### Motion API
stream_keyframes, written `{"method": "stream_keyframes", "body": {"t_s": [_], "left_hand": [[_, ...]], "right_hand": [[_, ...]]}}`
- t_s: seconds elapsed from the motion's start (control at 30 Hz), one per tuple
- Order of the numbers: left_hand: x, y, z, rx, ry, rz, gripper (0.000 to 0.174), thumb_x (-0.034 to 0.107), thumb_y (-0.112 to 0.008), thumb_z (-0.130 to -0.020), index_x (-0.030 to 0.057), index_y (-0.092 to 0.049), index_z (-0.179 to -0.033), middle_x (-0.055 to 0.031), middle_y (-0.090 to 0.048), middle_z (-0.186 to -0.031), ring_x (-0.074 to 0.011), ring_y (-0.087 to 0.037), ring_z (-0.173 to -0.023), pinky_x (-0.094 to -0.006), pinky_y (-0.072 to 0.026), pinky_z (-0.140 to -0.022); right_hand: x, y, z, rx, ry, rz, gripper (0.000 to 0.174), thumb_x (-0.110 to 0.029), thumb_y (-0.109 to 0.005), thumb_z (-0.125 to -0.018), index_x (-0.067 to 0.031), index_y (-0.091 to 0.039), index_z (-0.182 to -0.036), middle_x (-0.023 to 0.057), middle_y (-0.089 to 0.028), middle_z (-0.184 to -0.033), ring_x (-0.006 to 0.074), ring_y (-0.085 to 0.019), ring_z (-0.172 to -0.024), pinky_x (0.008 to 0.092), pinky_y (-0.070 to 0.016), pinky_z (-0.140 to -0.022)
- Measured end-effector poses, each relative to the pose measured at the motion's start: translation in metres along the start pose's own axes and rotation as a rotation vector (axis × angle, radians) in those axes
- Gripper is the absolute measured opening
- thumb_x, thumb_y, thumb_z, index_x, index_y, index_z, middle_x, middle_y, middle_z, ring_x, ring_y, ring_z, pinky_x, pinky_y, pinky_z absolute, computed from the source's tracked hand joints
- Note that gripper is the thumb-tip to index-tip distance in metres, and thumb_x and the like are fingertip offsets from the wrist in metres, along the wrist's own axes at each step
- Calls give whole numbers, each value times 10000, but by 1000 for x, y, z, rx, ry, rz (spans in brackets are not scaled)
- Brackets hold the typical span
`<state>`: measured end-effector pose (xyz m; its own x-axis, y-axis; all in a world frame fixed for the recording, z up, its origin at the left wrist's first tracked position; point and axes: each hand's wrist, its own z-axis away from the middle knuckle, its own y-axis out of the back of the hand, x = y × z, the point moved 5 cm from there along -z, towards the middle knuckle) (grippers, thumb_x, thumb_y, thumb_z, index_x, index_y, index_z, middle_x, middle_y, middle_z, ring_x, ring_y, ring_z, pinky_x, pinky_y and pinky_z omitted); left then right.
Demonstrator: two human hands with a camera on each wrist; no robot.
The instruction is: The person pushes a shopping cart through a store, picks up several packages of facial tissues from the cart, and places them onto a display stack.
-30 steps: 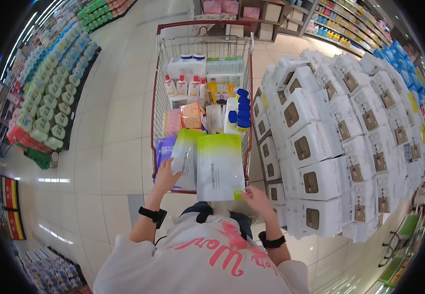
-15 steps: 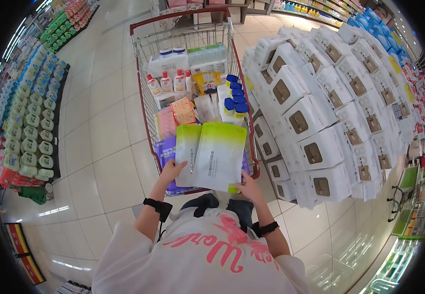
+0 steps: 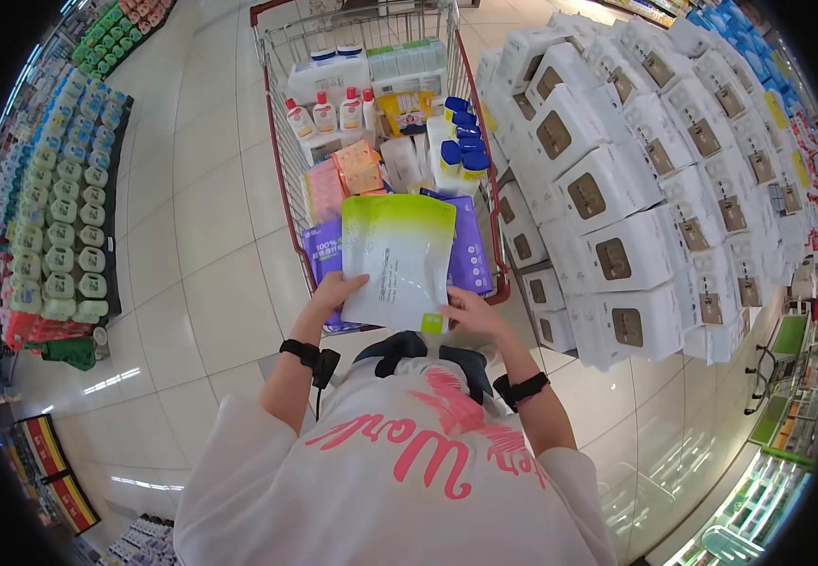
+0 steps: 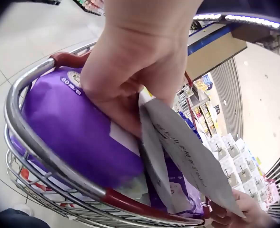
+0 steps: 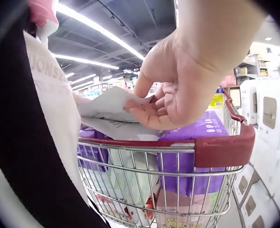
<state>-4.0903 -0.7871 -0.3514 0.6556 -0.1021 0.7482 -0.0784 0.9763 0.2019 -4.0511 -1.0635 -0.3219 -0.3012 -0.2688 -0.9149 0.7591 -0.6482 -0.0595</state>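
Note:
Two white pouches with green tops, one lying over the other, are held above the near end of a loaded shopping cart; the front pouch point(image 3: 397, 264) hides most of the rear one. My left hand point(image 3: 335, 294) grips their left edge, its thumb on the front face. At the lower right corner, my right hand point(image 3: 473, 311) pinches the pouch point(image 5: 113, 105) between thumb and fingers. Purple packs point(image 3: 470, 247) lie beneath on both sides, one large purple pack point(image 4: 73, 128) close under my left hand point(image 4: 135, 71).
Red-and-white bottles point(image 3: 325, 113), blue-capped bottles point(image 3: 471, 151) and an orange pack point(image 3: 359, 168) fill the cart, edged by its red-and-metal rim point(image 3: 282, 170). A tall stack of white packs point(image 3: 616, 198) stands close on the right; a bottle display point(image 3: 65, 208) stands left.
The two pouches, earlier fanned apart, now overlap almost fully. My hands have come closer together, and more of the purple pack on the right shows.

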Motion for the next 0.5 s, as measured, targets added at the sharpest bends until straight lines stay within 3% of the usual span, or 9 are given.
{"method": "stream_keyframes", "body": {"t_s": [0.07,0.13,0.17,0.27,0.33,0.5], "left_hand": [[-7,1,-4,20,-35,-16,494,314,-713,-738,-101,-594,-978,-110,-638,-806,-166,-610,-638,-285,-472,-551],[24,-3,15,34,-150,50,411,269,-689,-766,-91,-607,-946,-88,-636,-772,-147,-600,-632,-278,-467,-555],[35,-6,22,26,-153,47,411,269,-689,-766,-91,-607,-946,-88,-636,-772,-147,-600,-632,-278,-467,-555],[65,-11,37,9,-297,115,352,228,-664,-790,-81,-612,-950,-78,-642,-787,-137,-603,-650,-265,-467,-570],[85,-9,37,-16,-314,144,318,209,-635,-812,-65,-613,-973,-68,-651,-838,-132,-608,-693,-247,-474,-616],[161,-27,64,-188,-466,312,327,117,-597,-807,-36,-552,-1093,-59,-629,-932,-138,-601,-789,-261,-475,-699]], "right_hand": [[5,2,5,76,-15,-89,318,-139,-529,-872,-44,-495,-1174,58,-607,-793,109,-592,-655,258,-494,-572],[17,20,8,276,22,-165,344,-179,-502,-894,-66,-480,-1218,77,-620,-819,132,-605,-688,266,-497,-614],[22,24,11,285,23,-166,344,-179,-502,-894,-66,-480,-1218,77,-620,-819,132,-605,-688,266,-497,-614],[22,39,27,456,44,6,350,-181,-501,-896,-88,-476,-1233,87,-631,-846,148,-608,-701,279,-497,-651],[7,43,37,501,95,293,342,-118,-486,-905,-70,-468,-1243,55,-624,-879,114,-597,-726,256,-497,-669],[-43,46,64,623,291,91,355,-149,-574,-854,-83,-511,-1197,86,-620,-978,146,-591,-867,288,-487,-749]]}}
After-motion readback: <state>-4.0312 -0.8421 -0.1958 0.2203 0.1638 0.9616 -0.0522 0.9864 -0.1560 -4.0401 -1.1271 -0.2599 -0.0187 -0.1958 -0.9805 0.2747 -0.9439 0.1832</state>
